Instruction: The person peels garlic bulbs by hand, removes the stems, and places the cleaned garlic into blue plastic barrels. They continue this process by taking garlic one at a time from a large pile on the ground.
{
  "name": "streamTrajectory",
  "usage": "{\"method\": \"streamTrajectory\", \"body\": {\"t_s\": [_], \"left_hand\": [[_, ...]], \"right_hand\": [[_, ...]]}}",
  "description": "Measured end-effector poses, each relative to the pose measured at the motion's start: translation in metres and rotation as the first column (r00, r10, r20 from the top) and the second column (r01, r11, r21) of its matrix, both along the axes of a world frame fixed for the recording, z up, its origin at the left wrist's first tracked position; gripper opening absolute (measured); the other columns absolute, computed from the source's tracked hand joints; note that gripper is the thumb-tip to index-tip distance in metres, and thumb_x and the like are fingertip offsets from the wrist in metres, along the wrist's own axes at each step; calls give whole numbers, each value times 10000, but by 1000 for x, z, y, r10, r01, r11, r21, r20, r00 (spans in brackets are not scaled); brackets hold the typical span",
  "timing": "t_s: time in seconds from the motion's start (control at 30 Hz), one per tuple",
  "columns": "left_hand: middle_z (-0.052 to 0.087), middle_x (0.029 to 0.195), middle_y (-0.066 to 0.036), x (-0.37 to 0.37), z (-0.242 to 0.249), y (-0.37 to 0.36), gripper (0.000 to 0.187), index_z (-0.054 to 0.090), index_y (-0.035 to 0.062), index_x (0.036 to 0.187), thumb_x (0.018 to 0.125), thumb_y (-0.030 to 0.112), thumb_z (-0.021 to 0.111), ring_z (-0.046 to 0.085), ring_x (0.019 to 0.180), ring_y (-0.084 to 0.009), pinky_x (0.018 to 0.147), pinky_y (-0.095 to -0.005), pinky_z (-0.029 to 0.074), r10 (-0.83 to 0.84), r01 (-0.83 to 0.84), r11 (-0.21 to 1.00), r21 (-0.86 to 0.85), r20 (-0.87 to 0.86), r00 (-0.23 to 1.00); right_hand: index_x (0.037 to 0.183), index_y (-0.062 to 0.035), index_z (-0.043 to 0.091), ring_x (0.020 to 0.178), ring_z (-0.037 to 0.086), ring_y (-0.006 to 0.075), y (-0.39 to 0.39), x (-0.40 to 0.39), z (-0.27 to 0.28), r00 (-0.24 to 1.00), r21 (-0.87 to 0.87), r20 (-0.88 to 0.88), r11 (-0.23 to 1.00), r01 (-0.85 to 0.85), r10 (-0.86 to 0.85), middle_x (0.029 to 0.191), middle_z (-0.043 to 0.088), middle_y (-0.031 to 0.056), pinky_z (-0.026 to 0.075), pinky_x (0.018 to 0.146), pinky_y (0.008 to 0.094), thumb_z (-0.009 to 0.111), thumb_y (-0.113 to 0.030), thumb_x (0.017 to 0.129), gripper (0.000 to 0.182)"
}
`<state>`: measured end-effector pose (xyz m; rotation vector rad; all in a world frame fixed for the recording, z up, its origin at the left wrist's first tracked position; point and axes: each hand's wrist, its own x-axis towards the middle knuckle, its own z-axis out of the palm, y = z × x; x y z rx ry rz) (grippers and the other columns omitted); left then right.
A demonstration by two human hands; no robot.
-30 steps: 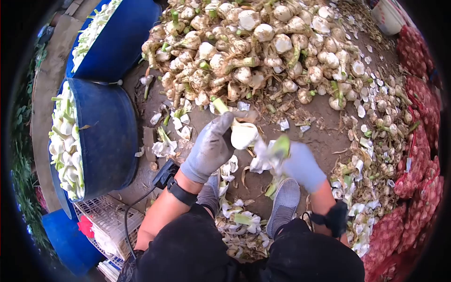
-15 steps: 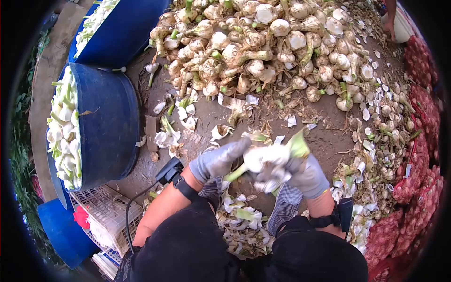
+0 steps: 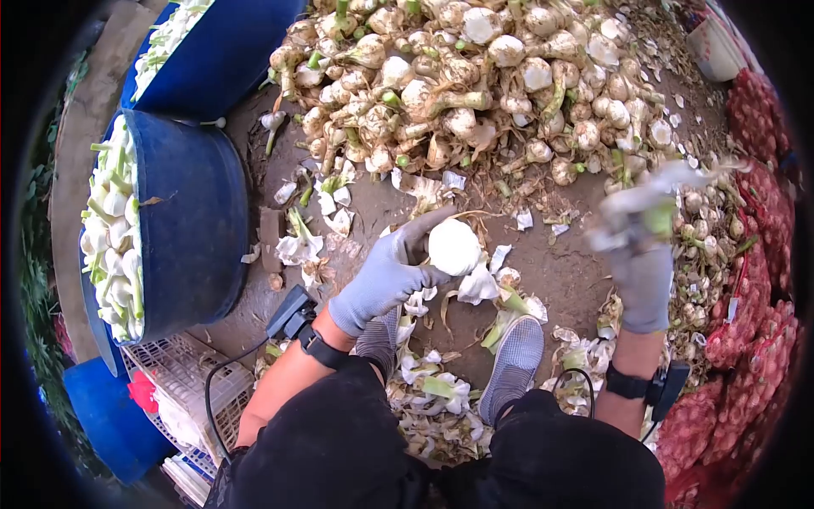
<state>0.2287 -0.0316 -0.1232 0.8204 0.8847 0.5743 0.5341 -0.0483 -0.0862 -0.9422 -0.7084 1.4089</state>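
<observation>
My left hand, in a grey glove, is closed on a garlic bulb whose round, bare white end faces me. Far to its right, my gloved right hand is smeared by motion over the scattered garlic. Blurred white and green garlic skins are in its fingers. Shed garlic skins lie on the ground just below the bulb, and more are strewn between my shoes.
A large heap of untrimmed garlic covers the ground ahead. On the left stand blue tubs filled with cleaned garlic, beside a white plastic crate. Red mesh sacks line the right side, and a whitish bucket stands at the back right.
My hands were together around the garlic and have come apart. The right one has swung right with skins; the bulb stays in my left. Another person's hand at the top right has gone from view.
</observation>
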Motion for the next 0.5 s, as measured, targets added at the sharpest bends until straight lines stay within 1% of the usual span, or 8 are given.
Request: {"method": "streamTrajectory", "body": {"t_s": [0.03,0.1,0.13,0.23,0.27,0.37,0.43,0.5], "left_hand": [[585,1273,-66,-6,2,3,761,387,42,1437,753,-65,704,565,1178,-175,934,-311,507,10,-10,1000,9,-4,1000],[589,1256,-62,-21,6,8,666,440,50,1385,774,-34,693,599,1091,-171,902,-315,516,179,-172,982,79,-96,979],[590,1247,-60,-24,7,12,619,467,54,1359,784,-18,687,616,1047,-170,885,-316,521,248,-235,965,113,-122,961],[603,1072,-24,-82,60,18,458,513,81,1270,853,139,693,585,861,-157,887,-317,499,667,-755,638,148,384,639],[582,1019,-19,-92,93,26,371,536,82,1208,885,204,673,539,795,-122,917,-321,476,491,-623,767,-156,768,411],[570,909,-10,-116,127,24,270,566,77,1122,928,257,623,517,718,-105,890,-321,475,274,-425,885,-191,951,144],[536,794,6,-118,118,22,229,585,58,1098,940,223,593,490,643,-101,808,-297,487,315,-526,849,-43,841,440],[631,909,-34,-52,108,8,274,602,19,1116,921,212,600,585,744,-96,771,-281,480,608,-524,749,404,-107,787]], "right_hand": [[1165,-62,627,797,648,175,-6,-1,-4,792,-139,610,983,122,-12,939,698,56,504,761,414,633,-254,889,336],[1162,-65,635,855,674,229,-17,-12,-18,457,-440,745,873,-212,486,927,703,102,522,768,390,669,-287,864,373],[1187,-81,636,941,675,293,-24,-22,-13,47,-484,861,845,-229,506,973,696,158,519,827,382,706,-300,831,424],[1273,-78,583,992,660,293,-28,-27,-13,406,-514,661,775,-368,631,1071,679,176,506,874,359,716,-263,830,498],[1301,-67,564,1016,653,268,-23,-25,-9,578,-506,537,783,-362,614,1118,669,176,501,886,350,709,-225,840,508],[1257,-75,584,938,661,333,9,7,-60,389,-219,904,973,69,176,1014,685,202,512,827,378,691,-213,850,443],[1219,-60,610,921,657,337,41,17,-75,83,-154,987,939,306,135,1004,682,217,512,812,392,686,-213,846,410],[1198,-53,622,900,661,341,60,31,-129,-113,138,987,972,191,-118,973,684,219,512,796,402,667,-217,846,391]]}}
